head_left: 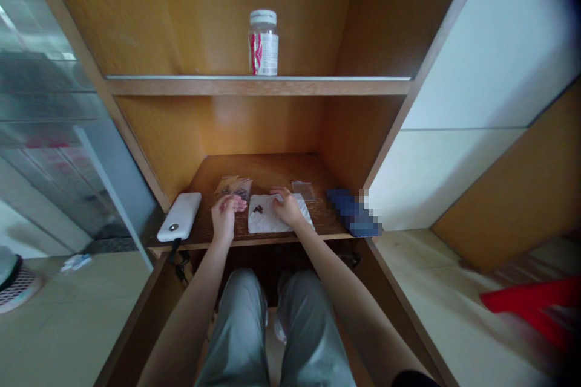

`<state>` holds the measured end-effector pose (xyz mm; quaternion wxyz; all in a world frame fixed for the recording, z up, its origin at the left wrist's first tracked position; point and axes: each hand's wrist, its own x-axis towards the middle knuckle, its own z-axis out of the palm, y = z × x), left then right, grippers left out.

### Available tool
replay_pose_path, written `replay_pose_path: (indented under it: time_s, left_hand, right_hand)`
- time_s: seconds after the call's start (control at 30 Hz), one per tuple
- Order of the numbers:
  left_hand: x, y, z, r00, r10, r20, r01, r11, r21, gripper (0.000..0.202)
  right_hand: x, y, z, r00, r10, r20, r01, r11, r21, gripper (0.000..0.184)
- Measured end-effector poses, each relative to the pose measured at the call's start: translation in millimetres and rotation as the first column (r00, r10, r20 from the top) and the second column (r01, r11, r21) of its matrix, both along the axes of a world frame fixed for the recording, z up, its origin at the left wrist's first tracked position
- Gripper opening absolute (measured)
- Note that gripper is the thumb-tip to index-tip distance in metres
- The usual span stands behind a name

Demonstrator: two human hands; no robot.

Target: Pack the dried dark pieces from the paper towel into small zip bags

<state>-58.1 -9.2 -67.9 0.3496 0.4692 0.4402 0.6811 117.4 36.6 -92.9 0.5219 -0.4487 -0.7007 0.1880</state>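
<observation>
My left hand (226, 211) is at the front of the wooden shelf, its fingers loosely stretched and nothing visible in them. Right behind it lies a clear plastic bag (238, 186) with small dark pieces inside. A creased white paper sheet (258, 225) is spread to the right, with a few small dark brown pieces (258, 209) on its left part. Over the sheet's middle rests my right hand (287, 207), thumb and fingers apart, holding nothing I can see. A small clear zip bag (303, 190) lies just behind the sheet.
A white power bank (180, 216) with a black cable sits at the shelf's left edge. At the right edge lies a dark blue object (351, 211), partly pixelated. On the upper shelf stands a white-capped clear jar (263, 43). A red stool-like object (535, 302) is on the floor, right.
</observation>
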Motion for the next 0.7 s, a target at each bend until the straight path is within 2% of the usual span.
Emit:
replay_pose_path:
  time_s: [0.1, 0.17, 0.23, 0.3, 0.37, 0.5, 0.57, 0.7]
  left_hand:
    - [-21, 24, 12.1, 0.972, 0.198, -0.123, -0.19, 0.979, 0.08, 0.017]
    - [-37, 43, 20.3, 0.899, 0.265, -0.349, -0.249, 0.964, 0.089, 0.015]
    - [-50, 61, 25.5, 0.795, 0.192, -0.576, -0.232, 0.973, 0.004, 0.018]
    - [-59, 74, 26.6, 0.734, 0.048, -0.678, -0.16, 0.982, -0.103, 0.028]
    - [-65, 82, 24.7, 0.654, -0.047, -0.755, -0.069, 0.99, -0.122, 0.036]
    - [-72, 90, 21.0, 0.532, -0.056, -0.845, -0.023, 0.996, -0.081, 0.025]
    - [-74, 91, 21.7, 0.441, -0.069, -0.895, -0.033, 0.995, -0.093, 0.017]
    - [-77, 90, 25.5, 0.272, -0.107, -0.956, -0.032, 0.992, -0.12, 0.02]
  right_hand:
    - [2, -4, 1.5, 0.999, -0.009, -0.033, 0.01, 1.0, 0.027, 0.029]
    - [3, -5, 1.7, 0.999, -0.018, -0.045, 0.019, 0.999, 0.034, 0.028]
    - [4, -6, 1.5, 0.999, -0.027, -0.043, 0.028, 0.999, 0.036, 0.027]
    - [4, -6, 1.3, 0.999, -0.028, -0.034, 0.029, 0.999, 0.041, 0.026]
    - [4, -7, 1.2, 0.999, -0.027, -0.029, 0.028, 0.998, 0.049, 0.026]
    - [5, -7, 1.4, 0.999, -0.018, -0.034, 0.02, 0.998, 0.053, 0.026]
    - [5, -7, 1.5, 0.999, -0.017, -0.034, 0.019, 0.999, 0.049, 0.025]
    - [5, -8, 1.2, 0.999, -0.034, -0.026, 0.035, 0.998, 0.046, 0.024]
